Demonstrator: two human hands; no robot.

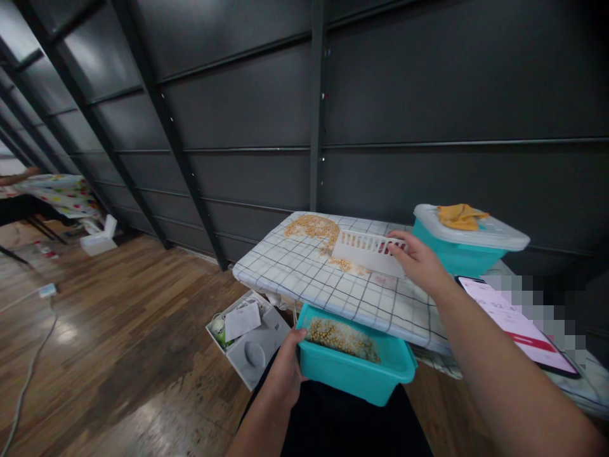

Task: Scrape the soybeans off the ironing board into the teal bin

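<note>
My left hand (pixel 288 368) grips the left end of a teal plastic bin (pixel 352 379), held just below the table's front edge above my lap. Yellow kernels mixed with white grains (pixel 340 336) lie inside the bin. On the table, my right hand (pixel 415 259) is closed on the right end of a white slotted plastic basket (pixel 368 254), which stands on its long side against the cloth. Loose yellow kernels (pixel 311 226) form a pile at the table's back left, and more are scattered along the basket's left end and front.
A checked cloth covers the table (pixel 285 266). At the right stand a lidded teal box (pixel 469 244) with a yellow cloth (pixel 461 216) on top and a phone or tablet (pixel 518 327). A white box (pixel 252 336) of odds and ends sits on the floor. A dark panelled wall runs behind.
</note>
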